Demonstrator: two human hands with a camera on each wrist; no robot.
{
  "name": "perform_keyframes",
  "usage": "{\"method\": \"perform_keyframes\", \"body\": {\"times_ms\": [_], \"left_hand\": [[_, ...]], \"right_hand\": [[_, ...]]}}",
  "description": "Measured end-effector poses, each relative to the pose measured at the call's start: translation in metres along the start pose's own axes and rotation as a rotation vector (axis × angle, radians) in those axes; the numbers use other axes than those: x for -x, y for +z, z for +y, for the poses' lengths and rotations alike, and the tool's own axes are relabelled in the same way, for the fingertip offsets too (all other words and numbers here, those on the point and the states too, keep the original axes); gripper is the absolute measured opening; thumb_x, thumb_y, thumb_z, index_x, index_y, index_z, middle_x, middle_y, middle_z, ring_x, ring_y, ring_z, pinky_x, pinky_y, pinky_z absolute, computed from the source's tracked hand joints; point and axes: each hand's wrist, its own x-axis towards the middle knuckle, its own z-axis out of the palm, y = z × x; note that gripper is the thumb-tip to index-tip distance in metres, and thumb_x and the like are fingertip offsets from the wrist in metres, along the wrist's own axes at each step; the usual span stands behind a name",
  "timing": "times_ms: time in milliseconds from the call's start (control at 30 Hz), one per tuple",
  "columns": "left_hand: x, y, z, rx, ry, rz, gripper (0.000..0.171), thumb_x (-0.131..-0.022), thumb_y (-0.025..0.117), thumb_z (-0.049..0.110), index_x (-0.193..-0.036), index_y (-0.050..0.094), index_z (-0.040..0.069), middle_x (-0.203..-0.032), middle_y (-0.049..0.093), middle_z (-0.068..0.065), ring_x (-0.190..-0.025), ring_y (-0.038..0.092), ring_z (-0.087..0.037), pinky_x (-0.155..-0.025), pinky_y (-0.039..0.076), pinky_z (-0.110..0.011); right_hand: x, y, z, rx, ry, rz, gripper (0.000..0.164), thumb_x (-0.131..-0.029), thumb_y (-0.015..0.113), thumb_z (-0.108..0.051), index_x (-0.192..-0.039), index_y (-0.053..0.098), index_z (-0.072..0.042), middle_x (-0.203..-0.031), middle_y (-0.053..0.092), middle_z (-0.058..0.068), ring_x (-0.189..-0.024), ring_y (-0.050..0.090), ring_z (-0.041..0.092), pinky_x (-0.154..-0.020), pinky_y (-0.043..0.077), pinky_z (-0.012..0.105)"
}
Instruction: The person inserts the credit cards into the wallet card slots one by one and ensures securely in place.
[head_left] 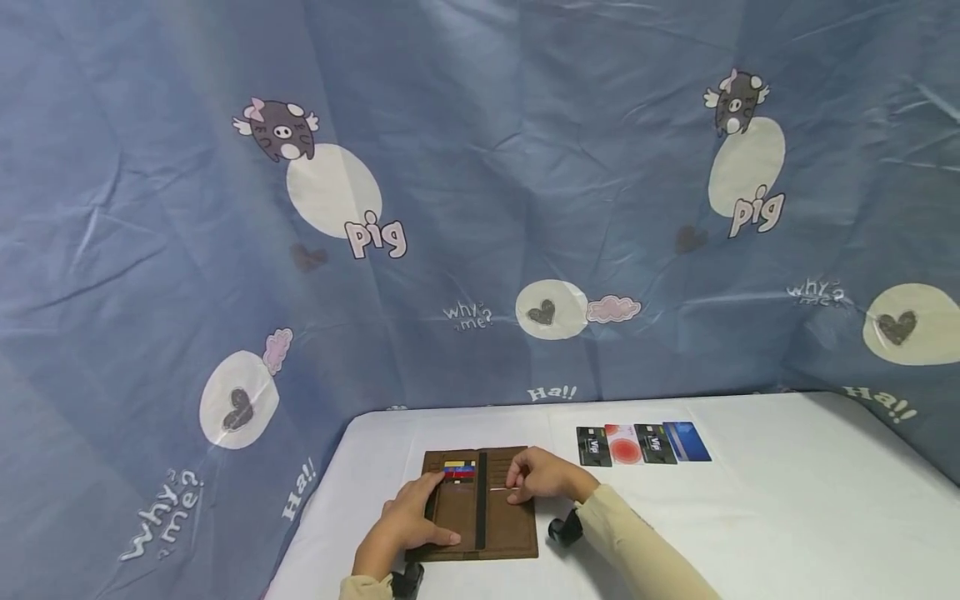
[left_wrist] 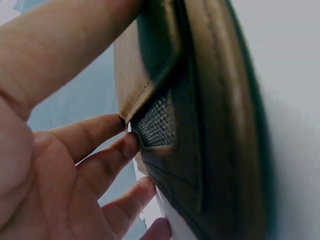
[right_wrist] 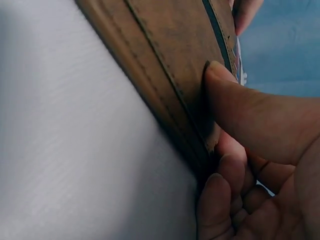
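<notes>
A brown wallet (head_left: 508, 529) lies unfolded on the white table, with a dark strap (head_left: 482, 508) down its middle. Several cards (head_left: 459, 471) show in the slots of its left panel. My left hand (head_left: 408, 518) rests on that panel, fingers stretched toward the slots and thumb low on the leather. On the right panel, my right hand (head_left: 543, 473) has curled fingers at a slot, where a thin pale card edge (head_left: 498, 489) shows. In the right wrist view its thumb (right_wrist: 230, 87) presses the leather, pinching the wallet there. Most of what lies under those fingers is hidden.
Right of the wallet, a row of cards lies on the table (head_left: 772, 500): a black card (head_left: 594, 447), a white card with red circles (head_left: 625, 446), another black card (head_left: 655, 444) and a blue card (head_left: 687, 442). A blue patterned curtain (head_left: 450, 167) hangs behind.
</notes>
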Motion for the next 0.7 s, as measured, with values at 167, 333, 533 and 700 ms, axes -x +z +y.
{"method": "perform_keyframes", "body": {"times_ms": [167,333,533,700], "left_hand": [[-0.002,-0.007,-0.001,-0.017,0.003,0.023,0.105,-0.06,0.095,0.037,-0.147,0.044,0.008,-0.153,0.04,-0.022,-0.141,0.034,-0.045,-0.105,0.024,-0.076],[-0.003,-0.003,-0.001,-0.011,0.015,-0.003,0.104,-0.061,0.094,0.037,-0.147,0.044,0.007,-0.153,0.039,-0.023,-0.141,0.033,-0.048,-0.104,0.024,-0.078],[0.001,0.004,-0.005,-0.007,-0.003,0.0,0.103,-0.059,0.095,0.036,-0.145,0.046,0.007,-0.151,0.042,-0.023,-0.138,0.036,-0.047,-0.103,0.026,-0.077],[-0.002,-0.001,-0.004,-0.012,0.005,0.022,0.103,-0.059,0.095,0.037,-0.145,0.046,0.007,-0.151,0.042,-0.023,-0.138,0.037,-0.047,-0.102,0.028,-0.076]], "right_hand": [[-0.003,0.0,-0.01,-0.009,-0.001,0.02,0.016,-0.074,0.079,0.005,-0.082,0.066,0.0,-0.064,0.05,-0.006,-0.06,0.048,0.006,-0.058,0.042,0.019],[0.001,0.003,-0.01,-0.016,0.036,0.03,0.017,-0.074,0.076,0.012,-0.08,0.063,0.002,-0.061,0.048,-0.004,-0.057,0.045,0.007,-0.055,0.041,0.019],[0.003,0.01,-0.009,0.002,0.043,0.012,0.017,-0.075,0.077,0.01,-0.08,0.063,0.001,-0.059,0.048,-0.004,-0.056,0.043,0.007,-0.054,0.039,0.019],[-0.001,0.005,-0.014,0.019,0.052,0.032,0.016,-0.075,0.076,0.01,-0.08,0.063,0.001,-0.059,0.048,-0.004,-0.057,0.044,0.008,-0.055,0.039,0.019]]}}
